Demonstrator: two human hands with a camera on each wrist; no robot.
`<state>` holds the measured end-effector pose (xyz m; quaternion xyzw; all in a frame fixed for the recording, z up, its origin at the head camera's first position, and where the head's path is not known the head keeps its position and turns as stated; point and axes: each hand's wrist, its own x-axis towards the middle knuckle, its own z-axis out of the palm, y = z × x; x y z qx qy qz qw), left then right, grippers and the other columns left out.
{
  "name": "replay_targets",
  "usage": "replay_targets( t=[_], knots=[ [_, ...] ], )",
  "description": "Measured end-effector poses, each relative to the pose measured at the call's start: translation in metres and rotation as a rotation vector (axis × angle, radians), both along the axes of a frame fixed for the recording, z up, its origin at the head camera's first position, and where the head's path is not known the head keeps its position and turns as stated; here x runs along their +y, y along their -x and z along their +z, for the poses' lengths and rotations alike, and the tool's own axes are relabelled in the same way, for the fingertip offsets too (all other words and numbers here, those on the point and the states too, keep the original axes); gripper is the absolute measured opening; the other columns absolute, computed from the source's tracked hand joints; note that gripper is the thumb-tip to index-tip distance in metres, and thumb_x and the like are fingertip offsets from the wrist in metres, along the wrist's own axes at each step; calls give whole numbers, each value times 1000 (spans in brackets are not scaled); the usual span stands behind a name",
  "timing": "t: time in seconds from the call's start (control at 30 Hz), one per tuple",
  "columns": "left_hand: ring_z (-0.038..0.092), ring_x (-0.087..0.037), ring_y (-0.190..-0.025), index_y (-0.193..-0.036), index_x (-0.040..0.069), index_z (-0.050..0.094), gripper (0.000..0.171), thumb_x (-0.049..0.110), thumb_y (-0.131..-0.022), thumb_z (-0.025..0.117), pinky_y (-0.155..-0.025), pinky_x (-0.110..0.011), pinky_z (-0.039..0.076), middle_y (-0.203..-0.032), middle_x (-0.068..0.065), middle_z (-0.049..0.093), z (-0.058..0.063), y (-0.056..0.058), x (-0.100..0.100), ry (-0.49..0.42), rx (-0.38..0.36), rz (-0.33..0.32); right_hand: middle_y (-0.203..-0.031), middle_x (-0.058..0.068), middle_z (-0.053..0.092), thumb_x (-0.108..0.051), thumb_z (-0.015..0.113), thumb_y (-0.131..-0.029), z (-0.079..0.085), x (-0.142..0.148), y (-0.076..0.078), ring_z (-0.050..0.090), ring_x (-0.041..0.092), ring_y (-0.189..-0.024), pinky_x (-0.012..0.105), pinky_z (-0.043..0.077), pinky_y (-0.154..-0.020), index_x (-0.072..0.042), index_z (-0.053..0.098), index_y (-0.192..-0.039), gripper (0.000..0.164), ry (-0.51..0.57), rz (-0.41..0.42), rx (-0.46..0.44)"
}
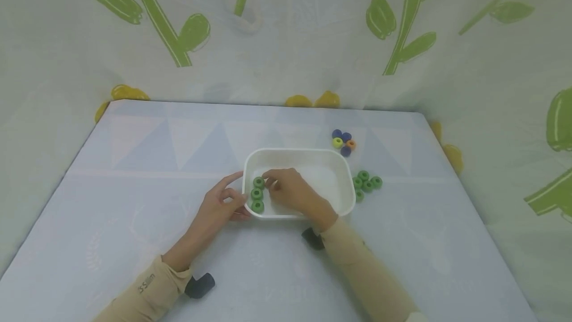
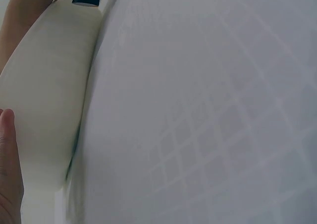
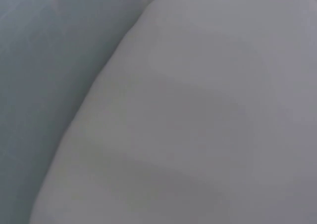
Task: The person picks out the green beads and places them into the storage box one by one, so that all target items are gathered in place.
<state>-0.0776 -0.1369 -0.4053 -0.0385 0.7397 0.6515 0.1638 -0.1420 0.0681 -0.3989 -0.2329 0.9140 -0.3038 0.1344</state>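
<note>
A white rectangular tray stands on the table. Three green ring beads line up along its left inner wall. My left hand is at the tray's left side, thumb and fingers against the outer wall and rim. The left wrist view shows one straight digit beside that wall. Inside the tray, my right hand has bent fingers, with a fingertip at the farthest green bead. Whether it pinches that bead is hidden. In the right wrist view, a blurred pale surface fills most of the picture.
Several loose green beads lie against and beyond the tray's right side. Farther back is a small group of dark blue, yellow and orange beads. Behind the table hangs a leaf-patterned curtain. Each wrist carries a black device.
</note>
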Motion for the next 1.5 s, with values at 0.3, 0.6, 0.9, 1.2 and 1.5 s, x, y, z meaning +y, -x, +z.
replay_targets(
  t=[0.3,0.6,0.9,1.2,1.5],
  knots=[
    [74,-18,-79,-154,19,37,62,12,-97,59,-77,-33,66,-87,-3,64,0,0,1,6,-1,0,-115,8,73,-1,61,-92,3,9,-2,70,21,-100,35,60,-91,-9,62,-133,42,14,-8,13],
    [73,-17,-79,-154,19,37,62,13,-97,60,-78,-32,65,-89,-3,63,1,0,1,7,5,6,-107,8,73,-8,69,-93,31,69,-10,68,19,-90,26,58,-78,-8,67,-127,35,209,-211,171],
    [73,-16,-79,-154,19,37,62,14,-97,60,-78,-32,65,-88,-2,64,-1,0,2,-3,1,5,-108,13,73,-12,67,-95,27,156,-22,65,9,-94,0,47,-76,-8,68,-124,29,239,-589,308],
    [73,-16,-78,-154,19,37,62,14,-97,60,-78,-32,65,-87,-1,63,-1,1,3,-1,8,6,-99,-11,70,-7,72,-90,-6,222,-30,59,-11,-85,2,52,-76,-4,68,-124,35,331,-747,194],
    [73,-16,-78,-154,19,37,62,15,-97,61,-78,-32,66,-86,0,64,-1,0,3,-3,7,1,-120,21,68,-2,68,-90,-17,235,-34,54,-14,-85,3,51,-74,-2,66,-127,37,235,-734,131]
  ],
)
